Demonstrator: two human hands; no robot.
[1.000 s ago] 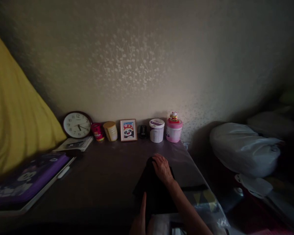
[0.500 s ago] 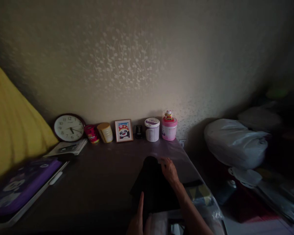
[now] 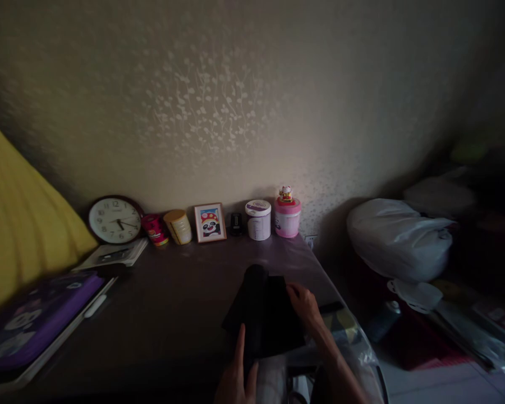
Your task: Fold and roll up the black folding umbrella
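Observation:
On the near right part of the dark table lies a black cloth-like thing [image 3: 257, 314]. A rounded, tube-like ridge runs along its middle, and flat flaps spread to both sides; it is too dark to tell its exact kind. My left hand [image 3: 236, 375] is at the near end of the ridge, index finger and thumb on either side of it, the other fingers hidden. My right hand [image 3: 305, 304] pinches the upper right edge of the right flap, fingers closed on it.
Along the wall stand a clock [image 3: 114, 220], a red can [image 3: 156, 230], a yellow container [image 3: 178, 227], a framed panda picture [image 3: 210, 223], a white tub [image 3: 258, 221] and a pink tub [image 3: 287, 221]. A purple case [image 3: 42, 314] lies left. White bags [image 3: 399, 238] sit beyond the table's right edge.
My right hand has moved right and slightly down, drawing out the right flap of the black cloth-like thing. Its middle ridge now shows distinctly. My left thumb has come into view.

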